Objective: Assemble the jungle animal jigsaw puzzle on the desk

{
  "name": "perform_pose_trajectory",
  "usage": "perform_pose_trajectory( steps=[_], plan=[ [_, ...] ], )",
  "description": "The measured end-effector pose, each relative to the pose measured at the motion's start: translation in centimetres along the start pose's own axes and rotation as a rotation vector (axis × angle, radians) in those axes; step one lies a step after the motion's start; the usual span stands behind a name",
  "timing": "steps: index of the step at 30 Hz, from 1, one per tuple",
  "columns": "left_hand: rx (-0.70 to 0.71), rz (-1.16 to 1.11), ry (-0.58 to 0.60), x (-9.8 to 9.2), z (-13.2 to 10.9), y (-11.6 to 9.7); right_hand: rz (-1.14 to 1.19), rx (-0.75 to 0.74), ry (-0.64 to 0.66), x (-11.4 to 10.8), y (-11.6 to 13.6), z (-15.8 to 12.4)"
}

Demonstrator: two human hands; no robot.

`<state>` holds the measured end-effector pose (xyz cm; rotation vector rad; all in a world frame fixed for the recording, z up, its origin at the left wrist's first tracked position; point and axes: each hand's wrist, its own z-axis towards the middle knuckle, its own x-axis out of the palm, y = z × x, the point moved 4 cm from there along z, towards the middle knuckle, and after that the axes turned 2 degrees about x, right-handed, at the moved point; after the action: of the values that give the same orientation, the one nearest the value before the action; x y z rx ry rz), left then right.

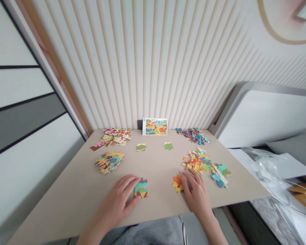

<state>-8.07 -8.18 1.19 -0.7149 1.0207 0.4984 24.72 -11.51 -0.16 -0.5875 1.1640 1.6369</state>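
Observation:
My left hand (119,199) rests flat on the beige table (73,190) near its front edge, fingers spread, with fingertips touching a blue-green-orange puzzle piece (141,188). My right hand (196,192) also lies flat, fingers stretched out, with its thumb side against an orange puzzle piece (177,183). Neither hand grips anything. A small reference picture card (154,126) leans upright against the wall at the back.
Piles of puzzle pieces lie at back left (114,137), mid left (109,161), back right (193,134) and mid right (205,163). Two single green pieces (141,147) (168,146) lie near the card. A white unit (265,115) and plastic wrapping stand to the right.

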Motion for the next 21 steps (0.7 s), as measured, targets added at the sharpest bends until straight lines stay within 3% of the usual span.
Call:
perform_pose_trajectory(
  steps=[5, 10, 15, 21],
  plan=[
    [0.009, -0.015, 0.02, -0.27, -0.06, -0.19, -0.127, 0.007, 0.08, 1.0, -0.59, 0.25],
    [0.009, -0.024, 0.037, -0.3, -0.11, -0.17, -0.114, -0.037, 0.145, 0.91, -0.42, 0.2],
    [0.016, -0.026, 0.031, -0.43, -0.09, -0.2, -0.134, 0.018, 0.094, 0.77, -0.67, 0.18],
    [0.023, -0.035, 0.012, -0.5, -0.07, -0.28, 0.028, -0.036, 0.129, 0.8, -0.77, 0.56]
  ],
)
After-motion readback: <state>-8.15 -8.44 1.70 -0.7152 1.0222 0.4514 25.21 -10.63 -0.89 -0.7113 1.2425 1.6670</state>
